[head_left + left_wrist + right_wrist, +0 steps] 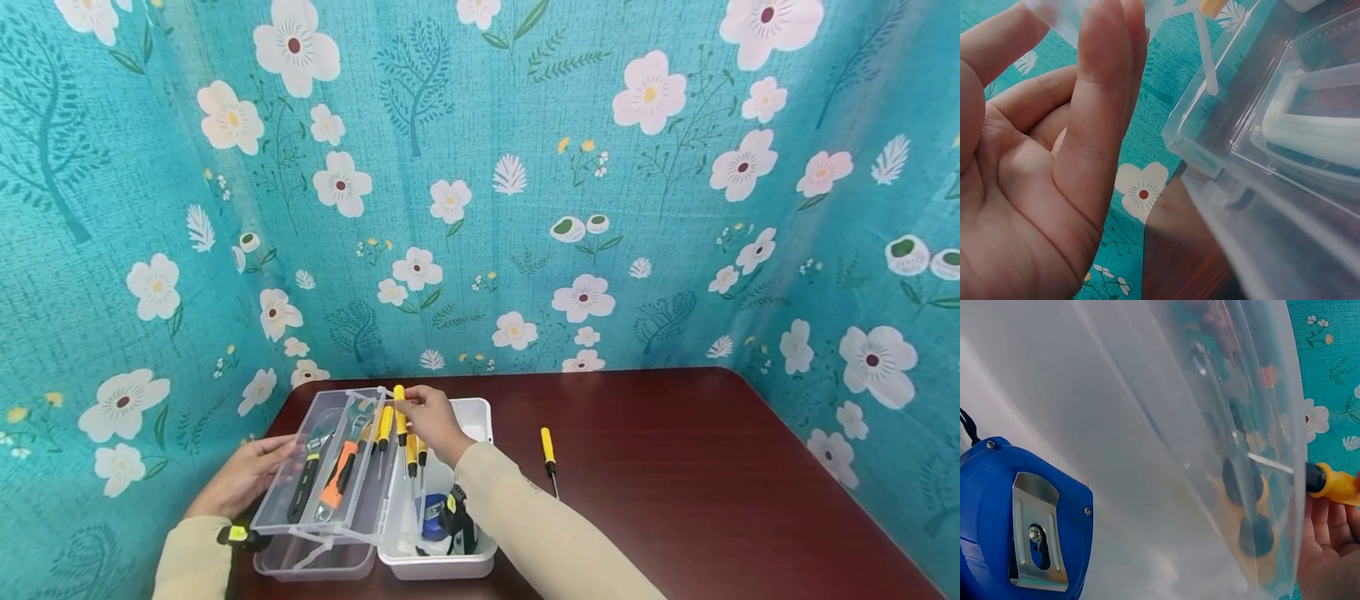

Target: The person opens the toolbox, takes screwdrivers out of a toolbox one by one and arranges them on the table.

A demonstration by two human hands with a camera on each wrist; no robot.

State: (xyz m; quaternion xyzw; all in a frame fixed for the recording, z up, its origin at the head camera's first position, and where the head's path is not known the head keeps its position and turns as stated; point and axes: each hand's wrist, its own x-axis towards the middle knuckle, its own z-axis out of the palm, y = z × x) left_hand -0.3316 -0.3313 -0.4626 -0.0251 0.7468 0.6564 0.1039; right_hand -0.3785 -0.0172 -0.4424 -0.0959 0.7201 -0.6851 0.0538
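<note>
A toolbox with a white base (483,546) stands unfolded on the table, its clear upper tray (281,500) spread to the left. My left hand (243,479) holds the left side of that tray; in the left wrist view its fingers (1100,94) overlap clear plastic. With my right hand (435,421) I pinch a yellow-handled screwdriver (400,408) at the tray's right edge, shaft downward. The right wrist view shows its black collar (1315,477) beside the clear wall. Inside the tray lie an orange utility knife (341,475), a black-handled wrench (303,487) and more yellow-handled screwdrivers (385,425).
A blue tape measure (433,517) sits in the white base near its front end. Another yellow-handled screwdriver (549,450) lies on the dark red table (675,475) right of the toolbox. Flowered teal cloth (510,250) hangs behind and at both sides.
</note>
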